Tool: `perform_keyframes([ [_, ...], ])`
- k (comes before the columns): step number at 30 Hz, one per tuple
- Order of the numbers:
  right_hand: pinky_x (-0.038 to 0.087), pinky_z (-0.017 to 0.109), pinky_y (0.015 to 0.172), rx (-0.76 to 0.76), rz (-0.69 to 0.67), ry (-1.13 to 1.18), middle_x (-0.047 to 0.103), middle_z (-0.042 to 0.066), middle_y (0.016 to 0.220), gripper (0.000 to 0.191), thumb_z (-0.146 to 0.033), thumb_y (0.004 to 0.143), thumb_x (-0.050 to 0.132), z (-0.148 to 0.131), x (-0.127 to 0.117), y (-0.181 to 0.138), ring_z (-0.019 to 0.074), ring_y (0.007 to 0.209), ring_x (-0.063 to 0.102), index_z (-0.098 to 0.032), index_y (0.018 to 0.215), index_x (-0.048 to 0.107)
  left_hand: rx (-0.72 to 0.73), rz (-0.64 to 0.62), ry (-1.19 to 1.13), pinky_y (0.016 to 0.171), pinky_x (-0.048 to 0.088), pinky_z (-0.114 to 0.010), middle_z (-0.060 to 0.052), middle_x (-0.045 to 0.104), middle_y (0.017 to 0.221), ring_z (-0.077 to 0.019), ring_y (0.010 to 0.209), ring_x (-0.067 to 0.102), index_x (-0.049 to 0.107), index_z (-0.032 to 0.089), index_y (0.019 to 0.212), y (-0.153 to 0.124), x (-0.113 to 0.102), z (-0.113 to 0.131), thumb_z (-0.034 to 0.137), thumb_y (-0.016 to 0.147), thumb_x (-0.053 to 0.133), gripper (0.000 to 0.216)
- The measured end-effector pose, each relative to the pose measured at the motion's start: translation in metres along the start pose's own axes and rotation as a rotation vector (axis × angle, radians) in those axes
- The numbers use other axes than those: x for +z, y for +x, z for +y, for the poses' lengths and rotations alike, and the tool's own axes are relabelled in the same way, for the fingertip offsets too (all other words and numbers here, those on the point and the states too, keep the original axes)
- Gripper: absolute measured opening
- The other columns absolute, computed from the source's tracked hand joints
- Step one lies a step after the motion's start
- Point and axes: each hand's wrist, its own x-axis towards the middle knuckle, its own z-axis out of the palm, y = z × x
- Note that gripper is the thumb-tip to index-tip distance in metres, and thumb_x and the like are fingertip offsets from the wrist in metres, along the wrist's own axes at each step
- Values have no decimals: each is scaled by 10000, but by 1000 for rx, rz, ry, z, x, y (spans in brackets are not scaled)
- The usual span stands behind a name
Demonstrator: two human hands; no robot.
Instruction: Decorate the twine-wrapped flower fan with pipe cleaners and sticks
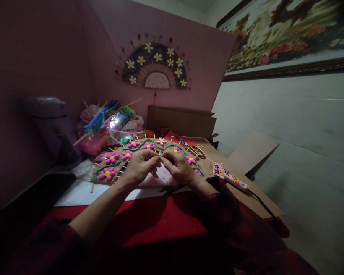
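Observation:
My left hand (143,165) and my right hand (178,166) meet over the middle of a fan-shaped craft piece (119,168). The fingertips of both are pinched together on a tiny bluish bit (159,156), too small to name. Below them the fan lies on the table, wrapped in brown twine, with pink clay-like flowers (106,174), a wavy green strip (174,146) and thin sticks jutting from its rim. Its white dotted centre (164,176) is partly hidden by my hands. Small blue balls (172,138) tip some sticks at the far edge.
A finished-looking fan with white flowers (157,57) hangs on the pink board. Pipe cleaners (100,116) and plastic bags pile up at back left, beside a purple flask (50,126). Gold-handled scissors (197,151) and a flower-patterned glue gun (231,176) with a cord lie at right.

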Motion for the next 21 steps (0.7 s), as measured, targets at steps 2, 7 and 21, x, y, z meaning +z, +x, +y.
perform_keyframes([
  [2, 346, 225, 571, 9, 14, -1, 477, -26, 630, 149, -200, 827, 460, 0, 2, -1, 110, 591, 451, -191, 682, 492, 18, 24, 28, 364, 448, -220, 9, 591, 553, -86, 385, 505, 572, 124, 640, 0, 2, -3, 258, 654, 619, 142],
  [7, 304, 222, 526, 46, 59, -68, 450, -40, 587, 135, -200, 791, 477, -2, 8, -2, 100, 529, 404, -194, 656, 480, 117, 179, 208, 376, 382, -183, 36, 538, 467, -79, 388, 482, 576, 136, 628, -3, 10, -10, 204, 672, 579, 82],
  [21, 355, 239, 611, -27, -8, -152, 577, 9, 689, 131, -218, 864, 460, 1, -4, 1, 132, 635, 516, -178, 771, 544, 89, 65, 268, 351, 436, -201, 6, 569, 577, -85, 410, 501, 584, 129, 699, 0, 0, -7, 234, 730, 541, 118],
])
